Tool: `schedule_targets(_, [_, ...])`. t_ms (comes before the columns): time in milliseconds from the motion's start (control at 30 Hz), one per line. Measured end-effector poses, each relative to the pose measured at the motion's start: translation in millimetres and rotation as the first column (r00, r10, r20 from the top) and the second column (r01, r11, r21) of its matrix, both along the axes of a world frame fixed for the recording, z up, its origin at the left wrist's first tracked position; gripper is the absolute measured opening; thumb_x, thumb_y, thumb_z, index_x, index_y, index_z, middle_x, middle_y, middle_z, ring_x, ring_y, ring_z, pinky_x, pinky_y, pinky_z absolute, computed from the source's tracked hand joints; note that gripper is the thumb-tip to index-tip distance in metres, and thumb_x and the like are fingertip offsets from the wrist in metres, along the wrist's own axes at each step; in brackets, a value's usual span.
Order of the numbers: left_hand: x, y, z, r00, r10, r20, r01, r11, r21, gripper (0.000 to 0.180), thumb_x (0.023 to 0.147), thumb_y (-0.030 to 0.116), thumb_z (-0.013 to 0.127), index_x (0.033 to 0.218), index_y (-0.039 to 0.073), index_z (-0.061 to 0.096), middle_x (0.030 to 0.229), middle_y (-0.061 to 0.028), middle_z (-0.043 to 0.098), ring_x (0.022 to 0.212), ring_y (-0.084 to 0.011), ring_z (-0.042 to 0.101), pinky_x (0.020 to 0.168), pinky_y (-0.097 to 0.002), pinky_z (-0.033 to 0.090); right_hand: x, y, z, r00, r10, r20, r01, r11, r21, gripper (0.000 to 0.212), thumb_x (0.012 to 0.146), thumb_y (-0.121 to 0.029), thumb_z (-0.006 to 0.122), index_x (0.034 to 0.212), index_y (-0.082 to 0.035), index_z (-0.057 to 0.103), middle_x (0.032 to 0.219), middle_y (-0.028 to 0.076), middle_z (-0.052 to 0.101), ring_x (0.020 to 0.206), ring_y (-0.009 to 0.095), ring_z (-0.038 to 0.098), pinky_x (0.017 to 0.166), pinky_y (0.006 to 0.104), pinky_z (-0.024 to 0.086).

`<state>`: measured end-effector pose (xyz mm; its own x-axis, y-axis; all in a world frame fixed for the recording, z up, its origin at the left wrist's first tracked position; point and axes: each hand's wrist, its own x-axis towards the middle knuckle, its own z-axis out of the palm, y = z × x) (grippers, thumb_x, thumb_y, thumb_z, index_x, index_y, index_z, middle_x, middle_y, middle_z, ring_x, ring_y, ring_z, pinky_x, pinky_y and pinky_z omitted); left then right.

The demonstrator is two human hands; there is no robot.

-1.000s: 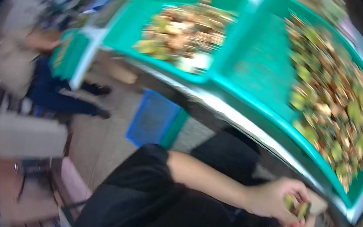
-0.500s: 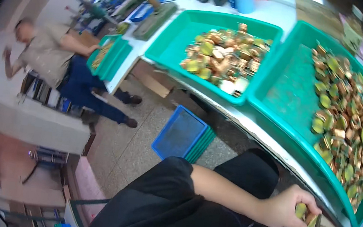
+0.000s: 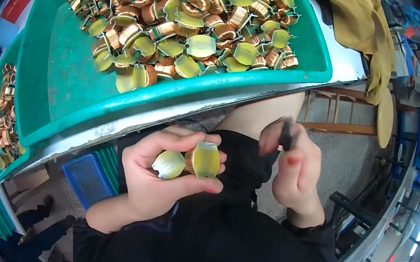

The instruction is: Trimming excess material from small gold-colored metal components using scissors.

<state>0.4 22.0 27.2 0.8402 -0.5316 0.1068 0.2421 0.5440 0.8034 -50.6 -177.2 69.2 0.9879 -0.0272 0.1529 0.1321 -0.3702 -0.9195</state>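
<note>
The person's left grip [image 3: 144, 175] is curled, thumb below and fingers above and behind, pinching a copper-wound coil [image 3: 205, 160] with its yellow-green plate turned toward the viewer. Deeper in that grip, toward the palm and just beside the coil, sits a second yellow-green plate [image 3: 169, 165]; whether it carries windings behind cannot be told. To the right, well apart from the left grip, the right grip [image 3: 297, 168] is raised, fingers bent and thumb up around a small dark object [image 3: 287, 134] that stands roughly upright between them; blur hides its exact kind.

Beyond the left grip, a large green tray [image 3: 64, 61] rests on the white counter [image 3: 341, 63], with a heap of copper coils [image 3: 197, 3] in its middle and right part. Farther left of the left grip stands another green tray [image 3: 11, 51] with more coils. A mustard-yellow cloth [image 3: 383, 45] hangs beyond and right of the right grip, over a round stool [image 3: 385, 118]. Lower and left of the left grip, a blue tray [image 3: 88, 179] tops a stack.
</note>
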Motion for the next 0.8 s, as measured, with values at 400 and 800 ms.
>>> schedule_targets(400, [-6.3,1.1,6.3,0.984,0.023,-0.177,0.004,0.988,0.153,0.051,0.056,-0.009,0.081,0.100,-0.001,0.056,0.102,-0.0142,0.063,0.085,-0.0197,0.064,0.076,-0.0271,0.053,4.2,8.3,-12.1,0.973,0.180,0.145,-0.044,0.760,-0.649,0.023,0.083,-0.025,0.060,0.086,-0.002,0.055,0.075,0.010,0.049,0.063,0.024,0.044,0.061,0.0315,0.041])
schedule_targets(800, [-5.0,-1.1,-8.1,0.992,0.053,-0.114,-0.034,0.986,0.161,0.049,0.058,-0.012,0.077,0.097,0.003,0.052,0.105,-0.0177,0.060,0.086,-0.0241,0.064,0.074,-0.0300,0.054,-0.4,11.5,-23.3,0.990,0.109,0.090,-0.017,0.721,-0.693,0.027,0.084,-0.028,0.058,0.085,-0.002,0.054,0.075,0.010,0.049,0.063,0.024,0.044,0.059,0.0324,0.041])
